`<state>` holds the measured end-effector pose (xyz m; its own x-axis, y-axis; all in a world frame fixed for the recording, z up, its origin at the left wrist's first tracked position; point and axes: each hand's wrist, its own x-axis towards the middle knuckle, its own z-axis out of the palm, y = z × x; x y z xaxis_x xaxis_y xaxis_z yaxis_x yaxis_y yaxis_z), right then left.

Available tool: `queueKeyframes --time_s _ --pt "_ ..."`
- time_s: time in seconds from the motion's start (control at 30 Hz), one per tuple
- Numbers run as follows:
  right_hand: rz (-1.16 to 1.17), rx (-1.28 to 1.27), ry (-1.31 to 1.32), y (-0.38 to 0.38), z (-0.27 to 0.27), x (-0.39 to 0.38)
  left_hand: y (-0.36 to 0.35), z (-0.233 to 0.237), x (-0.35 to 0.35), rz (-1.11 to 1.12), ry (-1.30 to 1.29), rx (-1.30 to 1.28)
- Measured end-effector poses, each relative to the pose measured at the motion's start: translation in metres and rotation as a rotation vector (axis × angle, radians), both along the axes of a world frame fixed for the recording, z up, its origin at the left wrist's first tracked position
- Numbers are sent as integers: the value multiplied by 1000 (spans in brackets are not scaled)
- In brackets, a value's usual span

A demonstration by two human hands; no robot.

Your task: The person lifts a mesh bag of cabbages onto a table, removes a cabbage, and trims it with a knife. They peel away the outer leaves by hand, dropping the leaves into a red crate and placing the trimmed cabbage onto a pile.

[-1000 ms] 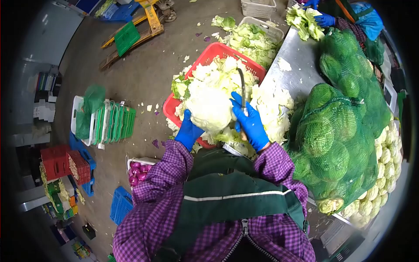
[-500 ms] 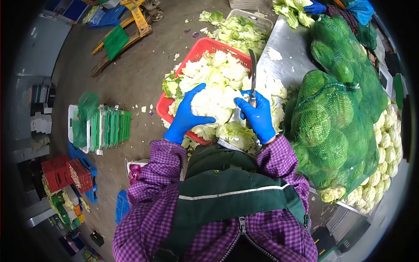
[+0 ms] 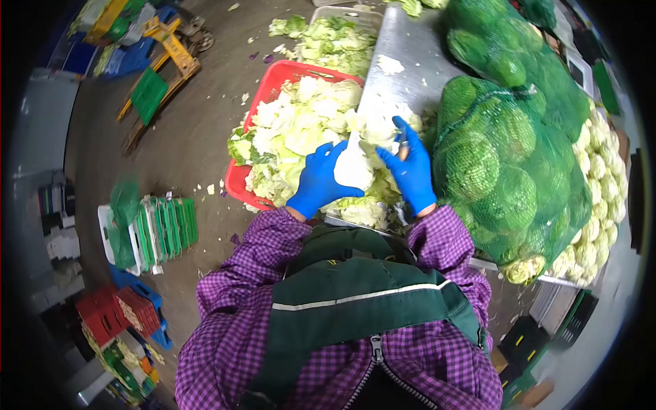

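Our left grip, half spread, cups the pale cabbage at the near-right side of the red basket; our right grip, loosely curled, holds a brown handle farther right. Slack holding could drop the cabbage — we judge its long axis points away from us.

Partly covered by the left grip, mid-frame: a pale cabbage head, surface detail washed out by glare. Mostly hidden within the right grip: a brown handle; cannot make out any blade. Buried under loose leaves: the inside of the red crate. Cut off by the top edge: the bench and, upper right, a net sack. Too small and blurred to tell: coloured clutter, lower left. Cropped by the bottom edge: a checked jacket.
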<state>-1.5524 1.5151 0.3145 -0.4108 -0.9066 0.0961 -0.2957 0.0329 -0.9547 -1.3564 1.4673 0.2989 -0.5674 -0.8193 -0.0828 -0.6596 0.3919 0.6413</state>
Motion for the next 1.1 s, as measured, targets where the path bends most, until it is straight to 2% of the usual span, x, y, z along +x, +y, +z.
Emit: queueKeyframes --time_s 0.03,0.1,0.13,0.17,0.2,0.3,0.33,0.47,0.7,0.77,0.87,0.97,1.07,1.1 --pt "-1 -49 153 14 -12 0 1 -6 -4 -29 -25 -57" --pt "80 74 329 43 -15 -1 2 -17 -9 -119 22 -127" --pt "127 213 247 57 -11 2 1 -12 -14 -88 41 -41" --pt "118 181 252 68 -23 4 -1 -6 -17 -57 57 45" --pt "97 268 285 77 -23 7 -2 1 -20 -10 -7 123" --pt "85 422 317 89 -10 14 4 -16 -21 -28 103 6" --pt "107 485 318 90 -6 17 5 -21 -22 -23 186 45" --pt "199 602 313 90 -11 21 7 -24 -30 -57 216 49" --pt "112 524 419 85 -42 23 10 -21 -35 -38 206 11" --pt "143 635 418 73 -47 16 16 -22 -38 -43 211 -8" --pt "144 667 468 67 -56 4 15 -20 -38 -37 165 3" --pt "139 671 460 65 -57 2 10 -31 -28 -24 262 -8" --pt "65 702 487 61 -74 -1 5 -47 -1 59 487 188" --pt "78 689 490 58 -70 -1 4 -40 6 72 486 176"
